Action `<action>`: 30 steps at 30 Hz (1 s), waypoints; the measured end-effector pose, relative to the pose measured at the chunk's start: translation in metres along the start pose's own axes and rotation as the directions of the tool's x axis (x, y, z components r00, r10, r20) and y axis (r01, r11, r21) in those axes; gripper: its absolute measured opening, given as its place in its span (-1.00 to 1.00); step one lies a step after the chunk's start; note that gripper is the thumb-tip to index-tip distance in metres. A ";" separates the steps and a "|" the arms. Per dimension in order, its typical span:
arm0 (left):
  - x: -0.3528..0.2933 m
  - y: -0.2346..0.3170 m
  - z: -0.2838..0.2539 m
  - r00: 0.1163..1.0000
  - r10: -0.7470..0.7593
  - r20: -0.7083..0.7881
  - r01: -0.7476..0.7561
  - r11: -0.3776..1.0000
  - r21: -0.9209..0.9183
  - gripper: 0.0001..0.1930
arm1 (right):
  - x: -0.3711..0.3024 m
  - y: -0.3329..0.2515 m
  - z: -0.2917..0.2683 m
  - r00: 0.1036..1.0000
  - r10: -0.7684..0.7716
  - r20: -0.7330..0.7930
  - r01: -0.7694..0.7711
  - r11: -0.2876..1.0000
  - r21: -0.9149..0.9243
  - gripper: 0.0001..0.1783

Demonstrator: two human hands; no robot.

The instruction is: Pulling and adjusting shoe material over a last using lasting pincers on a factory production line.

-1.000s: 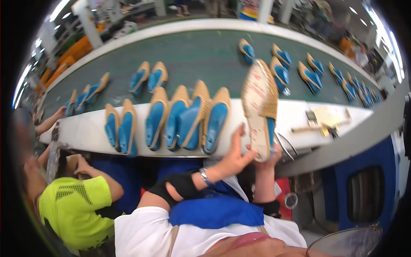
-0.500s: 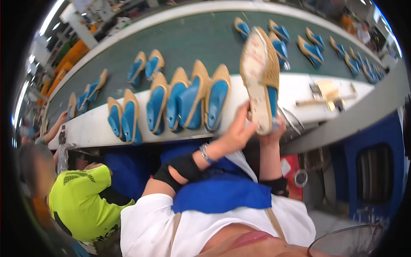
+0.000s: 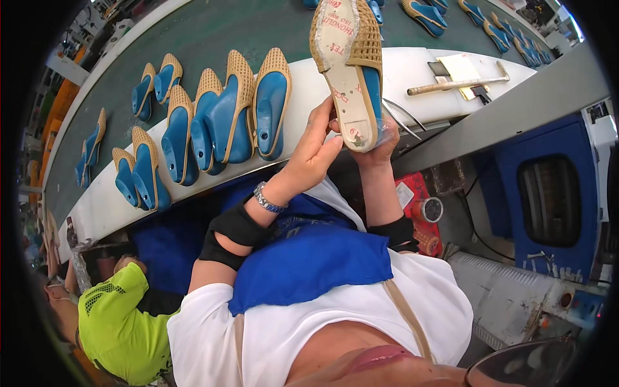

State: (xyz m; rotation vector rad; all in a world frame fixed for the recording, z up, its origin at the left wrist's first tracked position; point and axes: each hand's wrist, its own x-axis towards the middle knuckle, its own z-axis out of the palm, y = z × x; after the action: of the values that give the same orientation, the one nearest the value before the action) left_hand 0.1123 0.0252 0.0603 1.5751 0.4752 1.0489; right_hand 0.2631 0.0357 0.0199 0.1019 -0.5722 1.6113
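Both my hands hold a woven tan shoe [image 3: 362,119] on a blue last, its pale insole-like underside turned up toward me and its toe pointing away. My left hand [image 3: 314,149] closes on the left side of the heel, thumb near the edge. Under the right side of the heel, my right hand [image 3: 382,149] grips it; its fingers are partly hidden, and clear film shows there. To the left, several similar shoes [image 3: 235,109] on blue lasts lean in a row along the white ledge [image 3: 109,206].
A hammer [image 3: 451,86] lies over a yellowish card [image 3: 461,68] on the ledge, right of the shoe. Thin metal tool handles [image 3: 403,115] stick out nearer. More shoes stand on the green belt [image 3: 213,32]. A co-worker in a yellow-green shirt [image 3: 122,322] sits at left.
My view has shifted, so the ledge and the shoes appear higher and further left. The held shoe stays in both hands, its underside still facing me.
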 end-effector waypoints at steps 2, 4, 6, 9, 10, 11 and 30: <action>-0.001 0.001 0.001 1.000 0.002 0.010 -0.002 1.000 -0.013 -0.29 | -0.001 0.000 0.000 0.997 0.026 0.069 -0.030 0.998 0.058 -0.05; -0.002 0.002 0.001 1.000 0.002 0.021 -0.001 1.000 -0.026 -0.28 | -0.002 -0.001 -0.001 0.997 0.038 0.071 -0.043 0.997 0.070 -0.04; -0.002 0.004 0.000 0.999 0.007 0.033 -0.007 1.000 -0.028 -0.23 | -0.003 -0.002 -0.002 0.996 0.050 0.070 -0.056 0.995 0.082 -0.04; -0.004 0.002 -0.002 0.999 -0.009 0.041 0.010 1.000 -0.009 -0.20 | -0.002 -0.002 -0.002 0.996 0.074 0.057 -0.077 0.995 0.062 -0.06; -0.003 0.002 -0.002 0.999 -0.010 0.041 0.011 1.000 -0.011 -0.20 | -0.001 -0.001 -0.003 0.996 0.072 0.045 -0.074 0.996 0.043 -0.07; -0.003 0.003 -0.002 0.999 -0.021 0.038 0.022 1.000 -0.013 -0.19 | -0.001 -0.001 -0.003 0.997 0.071 0.034 -0.071 0.997 0.024 -0.09; 0.000 0.001 0.000 0.997 -0.083 -0.010 0.079 0.978 -0.193 -0.25 | 0.005 -0.013 -0.006 0.998 0.050 -0.042 -0.056 0.987 -0.149 -0.12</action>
State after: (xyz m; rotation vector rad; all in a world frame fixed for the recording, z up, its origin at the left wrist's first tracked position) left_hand 0.1122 0.0246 0.0614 1.3649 0.4333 1.0166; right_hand 0.2767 0.0429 0.0211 -0.0562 -0.6698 1.6127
